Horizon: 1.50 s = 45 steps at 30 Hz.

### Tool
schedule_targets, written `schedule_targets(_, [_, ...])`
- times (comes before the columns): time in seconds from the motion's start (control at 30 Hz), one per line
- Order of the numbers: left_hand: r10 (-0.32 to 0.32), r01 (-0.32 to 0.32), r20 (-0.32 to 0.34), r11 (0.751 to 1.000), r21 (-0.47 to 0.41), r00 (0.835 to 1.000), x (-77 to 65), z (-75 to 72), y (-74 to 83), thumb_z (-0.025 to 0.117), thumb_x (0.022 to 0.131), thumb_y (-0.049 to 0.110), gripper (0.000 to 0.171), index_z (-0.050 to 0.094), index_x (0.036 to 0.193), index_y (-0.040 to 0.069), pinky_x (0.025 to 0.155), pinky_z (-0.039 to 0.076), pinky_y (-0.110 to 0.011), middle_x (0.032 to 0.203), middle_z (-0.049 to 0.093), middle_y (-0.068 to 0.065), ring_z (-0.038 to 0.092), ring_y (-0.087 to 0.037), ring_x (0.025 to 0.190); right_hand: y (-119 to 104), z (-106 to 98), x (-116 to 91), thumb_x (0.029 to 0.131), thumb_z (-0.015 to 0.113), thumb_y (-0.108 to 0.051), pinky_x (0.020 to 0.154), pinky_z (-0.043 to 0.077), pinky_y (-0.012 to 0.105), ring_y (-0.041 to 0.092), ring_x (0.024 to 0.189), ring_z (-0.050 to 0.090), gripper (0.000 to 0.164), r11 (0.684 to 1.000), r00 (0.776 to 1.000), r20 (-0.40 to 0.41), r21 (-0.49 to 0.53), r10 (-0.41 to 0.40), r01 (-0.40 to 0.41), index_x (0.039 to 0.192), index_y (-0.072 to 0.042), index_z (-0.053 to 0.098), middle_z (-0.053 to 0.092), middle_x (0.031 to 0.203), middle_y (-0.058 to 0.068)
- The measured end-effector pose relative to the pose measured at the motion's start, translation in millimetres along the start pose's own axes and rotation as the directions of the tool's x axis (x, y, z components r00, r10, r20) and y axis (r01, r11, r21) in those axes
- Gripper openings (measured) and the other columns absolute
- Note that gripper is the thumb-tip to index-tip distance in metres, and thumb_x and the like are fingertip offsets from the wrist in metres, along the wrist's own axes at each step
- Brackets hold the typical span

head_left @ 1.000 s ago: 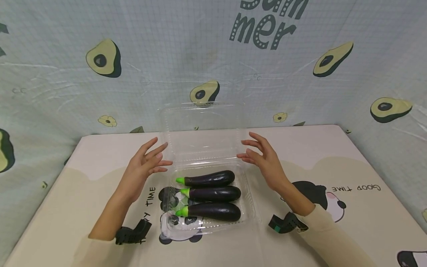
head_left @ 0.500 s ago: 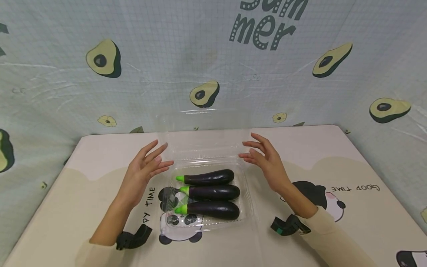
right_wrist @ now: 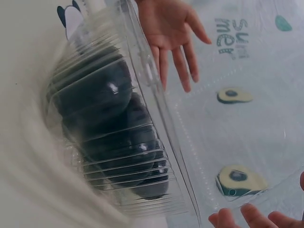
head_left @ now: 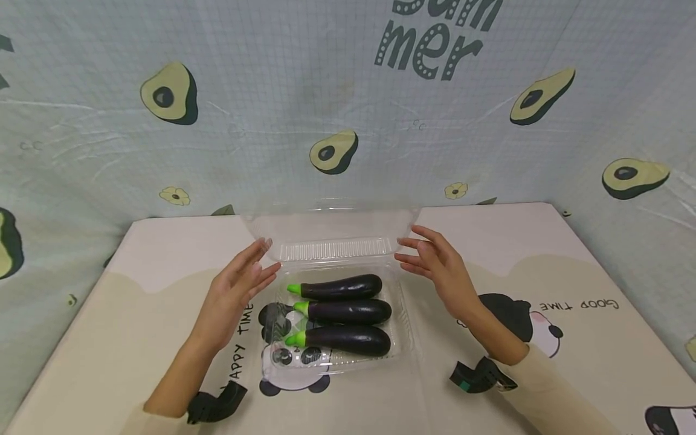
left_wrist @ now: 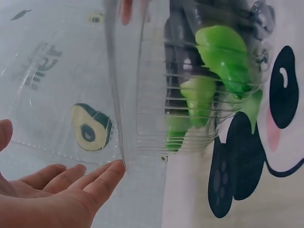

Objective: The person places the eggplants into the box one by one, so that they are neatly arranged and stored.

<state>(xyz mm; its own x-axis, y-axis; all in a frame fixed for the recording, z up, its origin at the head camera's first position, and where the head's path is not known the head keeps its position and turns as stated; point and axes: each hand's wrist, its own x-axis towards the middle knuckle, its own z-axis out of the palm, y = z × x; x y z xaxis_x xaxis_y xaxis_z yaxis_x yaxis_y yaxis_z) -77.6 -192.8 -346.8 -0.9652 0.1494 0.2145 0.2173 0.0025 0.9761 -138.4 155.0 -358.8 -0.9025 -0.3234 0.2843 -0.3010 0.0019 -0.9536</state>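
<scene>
A clear plastic clamshell box has three eggplants (head_left: 348,312) lying side by side in its tray (head_left: 403,323), green stems to the left. Its clear lid (head_left: 337,226) stands raised from the hinge at the far side. My left hand (head_left: 231,296) is at the lid's left side, fingers extended, fingertips by its edge. Across from it, my right hand (head_left: 443,275) has loosely spread fingers near the lid's right side. Whether the fingertips touch the plastic is hard to tell. Through the plastic in the left wrist view, the green stems (left_wrist: 223,61) show; the right wrist view shows the dark rounded ends (right_wrist: 104,90).
The box rests on a pale tabletop (head_left: 109,338) printed with pandas and lettering. Behind the table hangs a light curtain (head_left: 244,90) with avocado prints. A black curved mount (head_left: 217,405) sits on the left wrist and another (head_left: 481,376) on the right.
The lid has swung on its hinge; its free edge sits lower in the head view and looks wider. Both hands have shifted slightly toward me. The eggplants stay in place.
</scene>
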Motion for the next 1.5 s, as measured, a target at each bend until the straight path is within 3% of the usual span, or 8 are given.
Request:
schedule_targets(0.23, [-0.005,0.006,-0.016,0.997,0.083,1.0,-4.5,3.7,0.2,0.028,0.106,0.026,0.053,0.023,0.147,-0.009,0.1,0.037,-0.022,0.153,0.024,-0.021,0.034,-0.041,0.133,-0.8,-1.7,-7.2,0.105,0.038,-0.019,0.093,0.047,0.036,0.037,0.12,0.052,0.042,0.996,1.0,0.012,-0.094,0.007,-0.005,0.143,-0.004,0.038,0.053,0.134,0.018])
schedule_targets(0.4, [-0.029,0.036,-0.042,0.987,0.156,0.999,-7.6,8.0,1.8,0.016,0.106,0.036,0.06,0.023,0.148,-0.006,0.101,0.035,-0.019,0.154,0.025,-0.016,0.03,-0.037,0.137,0.6,-1.7,-12.5,0.105,0.036,-0.021,0.095,0.046,0.036,0.029,0.121,0.053,0.041,0.987,1.0,0.004,-0.16,0.018,-0.017,0.144,-0.007,0.04,0.054,0.135,0.012])
schedule_targets(0.53, [-0.035,0.044,-0.056,0.984,0.17,0.998,-11.4,9.5,1.8,0.011,0.105,0.039,0.064,0.024,0.147,-0.006,0.101,0.034,-0.018,0.151,0.029,-0.02,0.031,-0.036,0.137,2.3,-1.0,-16.2,0.106,0.034,-0.019,0.094,0.046,0.038,0.032,0.122,0.052,0.039,0.988,1.0,0.012,-0.153,0.006,-0.004,0.138,-0.001,0.046,0.054,0.135,0.014])
schedule_targets(0.77, [-0.078,0.086,-0.05,0.978,0.19,0.996,-20.7,13.0,1.9,0.006,0.104,0.043,0.065,0.019,0.15,-0.001,0.109,0.021,-0.052,0.152,0.026,-0.022,0.03,-0.039,0.136,4.7,2.2,-24.1,0.106,0.029,-0.016,0.096,0.044,0.039,0.037,0.128,0.044,0.042,0.996,0.999,0.027,-0.089,-0.028,0.03,0.14,0.005,0.043,0.047,0.14,0.019])
schedule_targets(1.0, [-0.135,0.146,-0.065,0.967,0.208,0.989,-26.3,14.3,2.0,0.003,0.103,0.043,0.069,0.016,0.149,-0.007,0.108,0.018,-0.06,0.15,0.025,-0.028,0.032,-0.048,0.132,2.8,3.4,-31.9,0.107,0.026,-0.021,0.097,0.042,0.041,0.037,0.129,0.043,0.046,0.989,0.999,0.023,-0.146,0.036,-0.032,0.137,0.009,0.043,0.047,0.138,0.024])
schedule_targets(1.2, [-0.209,0.213,-0.039,0.955,0.206,0.977,-30.6,12.8,2.2,0.004,0.103,0.043,0.063,0.014,0.153,0.004,0.101,0.009,-0.072,0.15,0.026,-0.028,0.037,-0.053,0.127,-1.3,1.0,-39.8,0.107,0.026,-0.027,0.099,0.04,0.042,0.044,0.124,0.045,0.051,0.981,0.991,0.046,-0.16,0.122,-0.114,0.138,0.01,0.041,0.046,0.137,0.026])
schedule_targets(1.37, [-0.209,0.206,0.014,0.97,0.126,0.978,-33.7,12.2,0.7,0.005,0.104,0.043,0.063,0.012,0.153,0.005,0.103,0.021,-0.066,0.154,0.021,-0.022,0.033,-0.047,0.132,-3.0,-1.4,-44.0,0.107,0.021,-0.033,0.099,0.04,0.041,0.042,0.131,0.037,0.056,0.981,0.979,0.132,-0.13,0.158,-0.141,0.146,0.006,0.03,0.037,0.143,0.025])
schedule_targets(1.5, [-0.22,0.213,0.033,0.968,0.136,0.975,-36.3,10.9,-0.7,0.006,0.103,0.044,0.062,0.013,0.154,0.009,0.1,0.04,-0.045,0.155,0.02,-0.016,0.035,-0.042,0.132,-4.5,-3.4,-45.9,0.106,0.02,-0.037,0.097,0.043,0.038,0.038,0.128,0.043,0.055,0.976,0.962,0.191,-0.136,0.195,-0.171,0.151,-0.004,0.025,0.034,0.147,0.021])
